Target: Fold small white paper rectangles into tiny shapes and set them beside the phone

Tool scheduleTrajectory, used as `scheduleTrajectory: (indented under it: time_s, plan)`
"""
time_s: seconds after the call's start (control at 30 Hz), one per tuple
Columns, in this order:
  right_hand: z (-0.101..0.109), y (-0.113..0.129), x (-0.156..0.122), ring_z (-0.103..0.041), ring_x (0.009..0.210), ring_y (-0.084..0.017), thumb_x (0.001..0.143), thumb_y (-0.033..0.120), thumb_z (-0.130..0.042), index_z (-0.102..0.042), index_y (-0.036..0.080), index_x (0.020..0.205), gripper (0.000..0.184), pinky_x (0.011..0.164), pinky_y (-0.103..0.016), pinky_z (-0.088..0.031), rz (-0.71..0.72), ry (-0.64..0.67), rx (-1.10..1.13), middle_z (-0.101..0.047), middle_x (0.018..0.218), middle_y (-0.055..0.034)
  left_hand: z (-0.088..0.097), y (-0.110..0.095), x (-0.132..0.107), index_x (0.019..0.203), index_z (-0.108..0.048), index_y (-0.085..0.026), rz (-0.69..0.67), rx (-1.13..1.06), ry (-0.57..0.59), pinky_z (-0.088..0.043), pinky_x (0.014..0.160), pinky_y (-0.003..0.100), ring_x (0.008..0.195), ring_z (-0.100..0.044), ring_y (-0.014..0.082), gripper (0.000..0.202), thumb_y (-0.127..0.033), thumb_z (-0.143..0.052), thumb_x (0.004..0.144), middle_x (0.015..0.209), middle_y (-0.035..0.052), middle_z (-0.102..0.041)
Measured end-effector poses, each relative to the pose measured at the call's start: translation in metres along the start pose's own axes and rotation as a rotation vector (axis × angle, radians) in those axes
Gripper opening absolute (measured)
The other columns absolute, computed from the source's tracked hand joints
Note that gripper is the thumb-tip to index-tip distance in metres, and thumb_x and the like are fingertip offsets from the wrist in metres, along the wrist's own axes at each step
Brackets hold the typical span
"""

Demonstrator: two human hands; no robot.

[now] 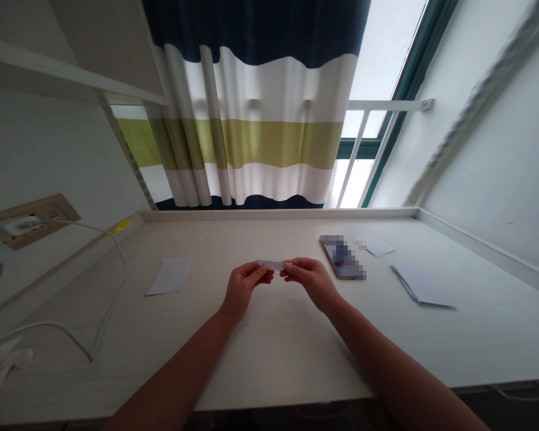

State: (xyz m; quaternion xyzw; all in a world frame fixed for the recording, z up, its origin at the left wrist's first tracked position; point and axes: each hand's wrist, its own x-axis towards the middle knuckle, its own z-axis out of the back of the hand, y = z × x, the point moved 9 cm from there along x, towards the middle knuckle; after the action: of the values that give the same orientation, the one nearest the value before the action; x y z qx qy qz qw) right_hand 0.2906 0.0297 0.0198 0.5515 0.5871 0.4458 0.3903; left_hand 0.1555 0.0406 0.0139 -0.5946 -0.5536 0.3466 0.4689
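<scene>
A narrow strip of white paper (270, 264) is stretched between my hands above the pale wood-grain desk (273, 353). My left hand (245, 286) pinches its left end between thumb and fingers. My right hand (306, 280) pinches the right end the same way. Both hands hover over the middle of the desk, and my fingers hide the strip's ends. The nearest other object is a smartphone (342, 257), just beyond my right hand, its screen pixelated.
A loose white paper sheet (169, 276) lies left of my hands. A small paper piece (377, 246) and a folded paper stack (421, 286) lie to the right. A white cable (117, 281) runs from a wall socket panel (36, 221) at left. A striped curtain (251, 143) hangs behind the desk.
</scene>
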Motion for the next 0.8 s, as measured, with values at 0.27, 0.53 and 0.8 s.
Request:
scheduleTrajectory:
  time_s: [0.27, 0.53, 0.8]
  plan:
    - [0.0001, 0.0051, -0.0006, -0.061, 0.061, -0.014, 0.061, 0.032, -0.07, -0.07, 0.016, 0.077, 0.021, 0.066, -0.03, -0.048, 0.069, 0.005, -0.047, -0.067, 0.064, -0.0029, 0.0013, -0.0029, -0.0006, 0.089, -0.066, -0.012, 0.006, -0.03, -0.001, -0.05, 0.062, 0.028, 0.066, -0.062, 0.0155, 0.029, -0.032, -0.063, 0.068, 0.07, 0.0057, -0.067]
    - [-0.0045, 0.0035, -0.0019, -0.064, 0.062, -0.014, 0.068, 0.039, -0.064, -0.067, 0.017, 0.079, 0.025, 0.064, -0.03, -0.051, 0.067, 0.017, -0.014, -0.067, 0.07, -0.003, -0.0014, -0.0033, -0.0014, 0.09, -0.063, -0.015, 0.007, -0.022, 0.016, -0.05, 0.057, 0.026, 0.066, -0.062, 0.0151, 0.026, -0.033, -0.061, 0.071, 0.07, 0.0036, -0.066]
    - [-0.0057, 0.0005, -0.0012, -0.062, 0.063, -0.012, 0.064, 0.031, -0.069, -0.064, 0.016, 0.071, 0.017, 0.07, -0.029, -0.049, 0.046, 0.036, -0.007, -0.066, 0.067, -0.0004, -0.0048, 0.0016, -0.0007, 0.098, -0.062, -0.016, 0.053, -0.002, 0.058, -0.05, 0.059, 0.025, 0.069, -0.057, 0.0133, 0.03, -0.031, -0.059, 0.072, 0.071, 0.003, -0.062]
